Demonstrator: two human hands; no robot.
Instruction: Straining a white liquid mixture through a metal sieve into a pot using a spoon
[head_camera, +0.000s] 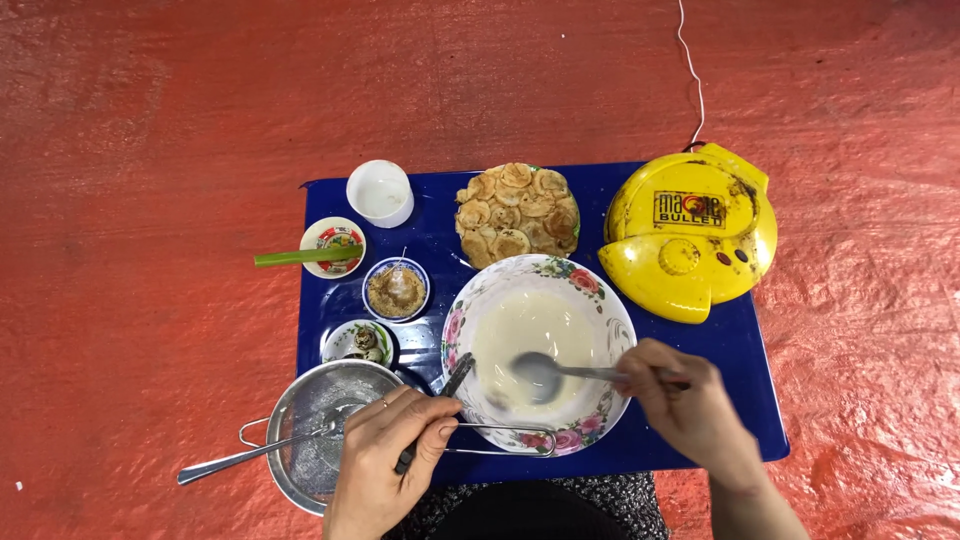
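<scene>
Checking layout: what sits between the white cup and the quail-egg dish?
Head view: a small blue-rimmed dish of brown crumbs lies between the white cup and the quail-egg dish.

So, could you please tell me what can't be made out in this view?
- Black tool: its lower end is wrapped by the left hand.
- Spoon handle end: covered by the right hand.
- Cooker contents: lid closed.
- Small dish contents: too small.
</scene>
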